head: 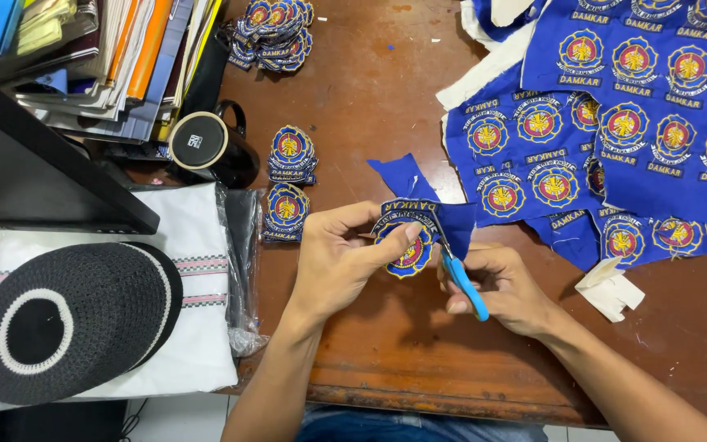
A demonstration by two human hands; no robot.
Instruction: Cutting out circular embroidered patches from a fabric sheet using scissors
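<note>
My left hand (339,260) pinches a round blue embroidered patch (407,245) with a yellow and red emblem, held above the wooden table (386,344). A scrap of blue cloth still hangs from the patch's upper right edge. My right hand (502,288) grips small blue-handled scissors (461,282), their blades at the patch's right edge. Both hands meet over the table's front middle.
A large blue cloth sheet (640,123) with several uncut patches lies at the right. Stacks of cut patches (290,155) (276,29) sit left of centre and at the back. A black mug (210,147), piled books (100,57), a knitted cap (75,319) and folded white cloth (198,327) fill the left.
</note>
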